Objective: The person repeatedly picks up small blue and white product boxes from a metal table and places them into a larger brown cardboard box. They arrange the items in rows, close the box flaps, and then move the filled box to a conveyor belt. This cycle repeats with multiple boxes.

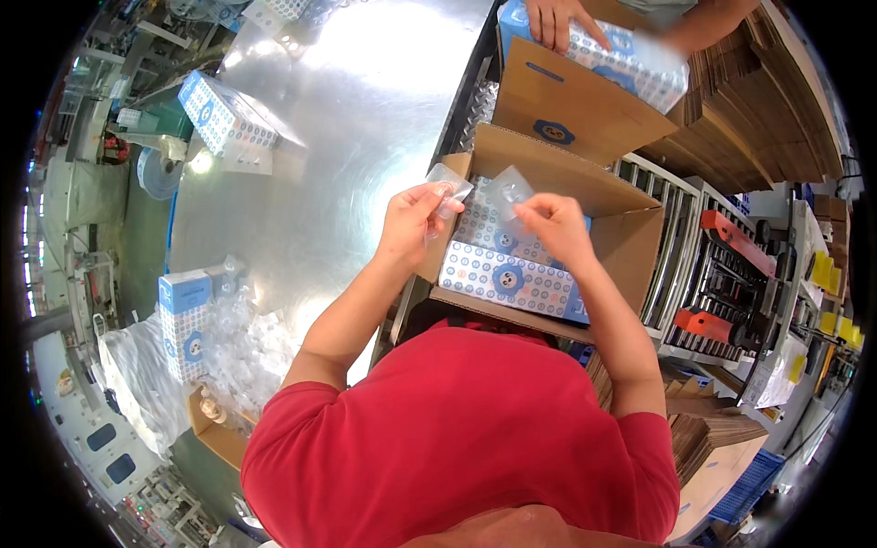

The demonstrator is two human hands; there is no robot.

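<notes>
Steel table (347, 119); clear packets (452, 187) in both hands.

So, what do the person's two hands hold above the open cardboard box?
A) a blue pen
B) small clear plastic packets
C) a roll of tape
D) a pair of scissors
B: the left hand and the right hand each pinch a small clear plastic packet over the open cardboard box, which holds patterned blue and white boxes.

A patterned blue-and-white box (227, 114) lies on the shiny metal desk (347, 128). Flattened cardboard (772, 114) is stacked at right, beside a roller conveyor (694, 265).
</notes>
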